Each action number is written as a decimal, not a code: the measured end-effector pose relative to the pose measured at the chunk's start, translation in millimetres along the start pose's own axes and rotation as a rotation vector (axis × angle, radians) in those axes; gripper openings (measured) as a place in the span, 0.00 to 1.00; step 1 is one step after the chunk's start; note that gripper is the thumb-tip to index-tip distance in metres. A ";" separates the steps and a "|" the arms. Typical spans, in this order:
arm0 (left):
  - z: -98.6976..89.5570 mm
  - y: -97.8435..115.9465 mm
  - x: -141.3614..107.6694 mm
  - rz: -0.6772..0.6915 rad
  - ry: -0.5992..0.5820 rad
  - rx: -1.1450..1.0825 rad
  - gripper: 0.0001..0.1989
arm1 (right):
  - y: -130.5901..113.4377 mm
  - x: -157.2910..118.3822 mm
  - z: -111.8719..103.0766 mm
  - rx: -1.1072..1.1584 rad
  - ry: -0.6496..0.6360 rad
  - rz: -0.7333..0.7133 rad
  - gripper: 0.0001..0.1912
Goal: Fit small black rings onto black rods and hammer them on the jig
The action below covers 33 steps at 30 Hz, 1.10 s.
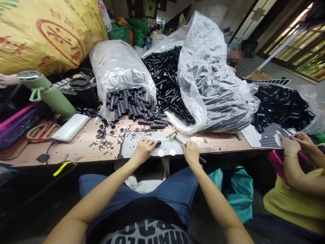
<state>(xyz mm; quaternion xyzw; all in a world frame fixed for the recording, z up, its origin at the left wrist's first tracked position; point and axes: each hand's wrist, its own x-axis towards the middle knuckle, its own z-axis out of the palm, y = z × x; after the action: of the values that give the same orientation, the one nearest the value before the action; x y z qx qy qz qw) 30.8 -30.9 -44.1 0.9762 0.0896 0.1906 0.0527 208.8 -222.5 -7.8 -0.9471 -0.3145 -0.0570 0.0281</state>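
My left hand [144,149] is closed around a short black tube [158,143], whose end pokes out to the right over a pale board [129,149]. In my right hand [191,153] is a hammer, gripped by its handle; the small hammer head [173,136] with a yellowish face points left toward the tube, apart from it. Two white round discs, one of them a white disc [172,152], lie on the board's front edge between my hands. Tiny black bits [134,134] are scattered over the board and the table. Most of the tube is hidden by my left fingers.
Behind my hands, one plastic bag [119,64] spills ridged black pieces [127,103], and another bag [218,95] holds many black tubes [167,74]. At left stand a green bottle [54,95], a white power bank [71,127] and scissors [42,132]. A co-worker's hands [291,142] work at right.
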 end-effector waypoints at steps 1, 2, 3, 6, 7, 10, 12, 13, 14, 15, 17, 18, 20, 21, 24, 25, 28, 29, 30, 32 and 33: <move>-1.7 0.5 -1.1 -0.008 0.003 0.031 0.19 | 3.3 -1.7 -3.8 0.001 -0.046 -0.002 0.13; -2.9 1.7 -2.0 -0.021 0.004 0.050 0.19 | 2.2 -5.5 -7.0 0.042 -0.079 -0.013 0.14; -3.6 3.2 -2.7 -0.033 -0.001 0.059 0.20 | -2.4 -11.0 -9.7 0.110 -0.092 -0.027 0.15; -4.2 6.9 -4.1 -0.061 -0.036 0.054 0.22 | -26.8 -29.8 -16.0 0.295 -0.077 -0.104 0.19; -4.3 7.9 -4.2 -0.075 -0.054 0.045 0.22 | -34.8 -34.4 -18.4 0.300 -0.093 -0.137 0.19; -3.0 13.8 -3.0 -0.137 -0.101 0.017 0.24 | -51.3 -39.3 -31.0 0.232 -0.218 -0.185 0.16; 0.1 22.4 -1.6 -0.163 -0.104 0.012 0.24 | -58.5 -39.0 -44.7 0.269 -0.218 -0.188 0.16; 2.5 27.8 -1.1 -0.167 -0.096 0.013 0.23 | -62.6 -39.3 -51.6 0.326 -0.181 -0.195 0.18; 5.4 33.3 -1.0 -0.167 -0.088 0.013 0.25 | -67.6 -40.3 -57.4 0.392 -0.136 -0.210 0.19; 8.7 38.5 -1.5 -0.161 -0.086 0.010 0.27 | -73.7 -42.1 -61.2 0.454 -0.101 -0.234 0.21; 15.6 46.2 -3.7 -0.147 -0.105 0.005 0.31 | -88.0 -47.1 -61.2 0.503 -0.091 -0.317 0.22; 18.9 47.9 -5.1 -0.141 -0.118 0.006 0.31 | -95.1 -49.6 -57.8 0.471 -0.128 -0.359 0.21; 24.3 47.1 -6.8 -0.133 -0.123 0.017 0.30 | -105.8 -53.2 -48.3 0.343 -0.250 -0.419 0.19; 26.0 44.7 -6.4 -0.131 -0.110 0.021 0.30 | -108.4 -53.7 -44.3 0.278 -0.299 -0.423 0.17; 24.3 34.9 0.3 -0.138 -0.071 -0.007 0.26 | -102.1 -49.7 -41.8 0.221 -0.306 -0.377 0.17; 21.2 32.7 3.0 -0.164 -0.074 -0.023 0.25 | -95.7 -46.4 -43.4 0.233 -0.268 -0.350 0.18; 6.0 36.2 5.2 -0.242 -0.110 -0.044 0.21 | -67.5 -30.3 -45.6 0.228 -0.173 -0.234 0.18; 0.1 40.2 3.7 -0.236 -0.128 -0.052 0.21 | -56.1 -23.4 -43.2 0.200 -0.153 -0.186 0.17; -5.6 44.4 2.0 -0.206 -0.144 -0.069 0.19 | -44.3 -16.3 -38.9 0.162 -0.142 -0.138 0.17; -15.2 47.9 3.3 -0.139 -0.152 -0.125 0.16 | -21.3 -3.4 -25.8 0.086 -0.130 -0.057 0.17; -18.6 45.2 8.2 -0.132 -0.136 -0.146 0.15 | -11.1 1.8 -18.2 0.059 -0.121 -0.030 0.17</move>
<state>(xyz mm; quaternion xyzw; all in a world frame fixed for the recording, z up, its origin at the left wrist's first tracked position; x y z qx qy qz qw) 38.2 -72.2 -17.9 0.9724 0.1359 0.1259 0.1420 202.0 -214.1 10.7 -0.9428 -0.3311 0.0092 0.0359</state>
